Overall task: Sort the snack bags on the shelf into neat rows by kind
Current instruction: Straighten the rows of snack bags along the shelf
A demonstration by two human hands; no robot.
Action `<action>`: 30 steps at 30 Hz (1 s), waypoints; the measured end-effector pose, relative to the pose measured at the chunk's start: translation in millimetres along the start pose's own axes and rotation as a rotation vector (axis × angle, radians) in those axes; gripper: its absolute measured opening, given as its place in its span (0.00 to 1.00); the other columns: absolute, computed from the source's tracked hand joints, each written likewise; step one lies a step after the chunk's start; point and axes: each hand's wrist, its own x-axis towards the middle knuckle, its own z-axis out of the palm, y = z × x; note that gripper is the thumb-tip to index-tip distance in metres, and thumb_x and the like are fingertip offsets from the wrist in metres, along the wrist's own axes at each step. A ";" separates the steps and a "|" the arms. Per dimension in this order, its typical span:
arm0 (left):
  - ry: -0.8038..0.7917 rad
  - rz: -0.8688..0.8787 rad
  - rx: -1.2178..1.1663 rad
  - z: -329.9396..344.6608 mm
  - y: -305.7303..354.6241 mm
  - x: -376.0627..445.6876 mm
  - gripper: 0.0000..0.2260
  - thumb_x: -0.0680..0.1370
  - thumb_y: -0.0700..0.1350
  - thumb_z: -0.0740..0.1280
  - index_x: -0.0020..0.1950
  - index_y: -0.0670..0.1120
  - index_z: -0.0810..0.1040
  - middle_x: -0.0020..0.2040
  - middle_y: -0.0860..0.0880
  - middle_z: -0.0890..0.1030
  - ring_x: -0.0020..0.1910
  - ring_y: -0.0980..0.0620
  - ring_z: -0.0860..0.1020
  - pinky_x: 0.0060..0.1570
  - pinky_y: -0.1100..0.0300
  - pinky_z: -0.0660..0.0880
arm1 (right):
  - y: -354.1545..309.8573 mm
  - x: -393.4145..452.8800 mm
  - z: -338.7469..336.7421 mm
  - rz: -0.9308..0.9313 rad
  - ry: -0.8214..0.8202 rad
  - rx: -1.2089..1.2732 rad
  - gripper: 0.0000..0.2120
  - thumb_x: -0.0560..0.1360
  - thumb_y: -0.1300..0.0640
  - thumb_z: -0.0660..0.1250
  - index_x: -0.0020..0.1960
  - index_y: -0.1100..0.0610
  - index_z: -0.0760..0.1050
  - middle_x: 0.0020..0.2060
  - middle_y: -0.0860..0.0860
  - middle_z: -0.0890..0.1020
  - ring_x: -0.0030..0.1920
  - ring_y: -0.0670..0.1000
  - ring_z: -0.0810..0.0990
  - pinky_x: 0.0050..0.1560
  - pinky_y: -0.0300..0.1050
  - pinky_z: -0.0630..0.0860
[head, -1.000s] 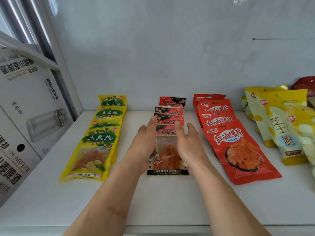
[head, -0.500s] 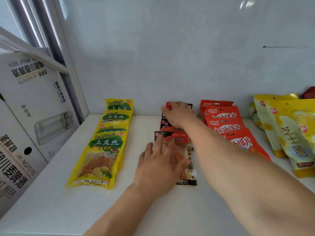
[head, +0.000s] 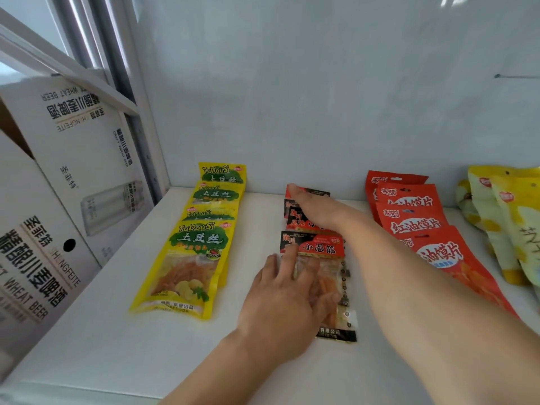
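On the white shelf (head: 96,340), between the yellow row and the red row, we work at the middle row of small red-and-black gluten-strip bags (head: 317,249). A second ago both our hands lay flat at the two sides of this row, pressing it straight; half a second ago they were already as now. Our right hand (head: 317,210) reaches to the far end of the row, where its straight fingers rest on the rear bags near the back wall (head: 292,97); whether the thumb pinches any bag we cannot tell. Our left hand (head: 287,299) lies spread and flat on the front bag, pressing it down, holding nothing. We judge that the side squaring is finished and that we now set the spacing front to back.

The largest row, the red chili-oil chip bags (head: 415,226), runs from the wall toward us and leans a little to the right. Beside it the yellow shredded-potato bags (head: 204,238) lie overlapped, tops to the wall, with the long axis slightly slanted to the left. The smallest bags, those in the middle row, point the same way: printed header far, clear window near, long axis nearly straight toward us. Pale yellow cheese snack bags (head: 496,217) lie loosely at the far right, not yet in a neat row.
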 end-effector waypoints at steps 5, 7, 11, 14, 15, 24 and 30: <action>0.002 -0.032 -0.047 -2.6 1.9 -2.8 0.36 0.75 0.72 0.39 0.80 0.58 0.52 0.82 0.48 0.48 0.78 0.41 0.51 0.77 0.47 0.54 | 2.6 10.8 6.3 -0.014 0.085 -0.091 0.36 0.79 0.31 0.37 0.78 0.49 0.59 0.76 0.52 0.65 0.76 0.56 0.63 0.74 0.60 0.57; 0.013 -0.057 -0.069 -5.1 3.2 -2.1 0.36 0.75 0.71 0.41 0.80 0.58 0.53 0.82 0.49 0.47 0.79 0.41 0.50 0.77 0.46 0.54 | 6.3 9.5 -1.7 0.010 0.157 -0.044 0.36 0.79 0.32 0.38 0.78 0.51 0.59 0.76 0.53 0.65 0.75 0.57 0.63 0.74 0.60 0.59; 0.014 -0.107 -0.121 -10.5 5.9 2.3 0.35 0.76 0.69 0.44 0.81 0.57 0.51 0.82 0.49 0.46 0.80 0.41 0.47 0.77 0.46 0.50 | 15.9 -4.0 -13.3 -0.008 0.190 0.024 0.27 0.85 0.45 0.41 0.79 0.57 0.56 0.73 0.60 0.69 0.71 0.59 0.68 0.69 0.51 0.64; 0.024 -0.089 -0.111 -6.8 7.7 6.9 0.32 0.80 0.68 0.48 0.81 0.56 0.51 0.82 0.50 0.46 0.80 0.41 0.47 0.77 0.46 0.50 | 22.0 -4.6 -4.3 0.009 0.140 0.077 0.31 0.83 0.39 0.41 0.74 0.56 0.66 0.68 0.58 0.75 0.66 0.56 0.74 0.60 0.46 0.68; 0.030 -0.084 -0.096 -4.7 7.5 8.1 0.31 0.80 0.68 0.49 0.81 0.56 0.52 0.82 0.49 0.46 0.80 0.41 0.48 0.77 0.46 0.51 | 23.9 -2.8 -0.1 0.020 0.128 0.091 0.32 0.82 0.37 0.41 0.73 0.55 0.69 0.67 0.57 0.77 0.64 0.56 0.75 0.60 0.45 0.69; 0.033 -0.094 -0.030 1.3 3.1 15.2 0.31 0.81 0.68 0.45 0.81 0.56 0.51 0.82 0.49 0.48 0.79 0.40 0.49 0.77 0.45 0.54 | 36.0 9.5 20.5 -0.007 0.207 0.005 0.41 0.71 0.25 0.38 0.73 0.43 0.67 0.73 0.49 0.70 0.71 0.55 0.70 0.70 0.61 0.64; -0.014 -0.102 -0.064 -3.7 2.0 16.4 0.31 0.81 0.66 0.48 0.82 0.56 0.49 0.82 0.49 0.46 0.80 0.40 0.47 0.77 0.46 0.51 | 38.2 7.2 32.6 -0.010 0.271 -0.055 0.25 0.82 0.39 0.47 0.75 0.45 0.66 0.75 0.49 0.66 0.74 0.54 0.65 0.72 0.58 0.62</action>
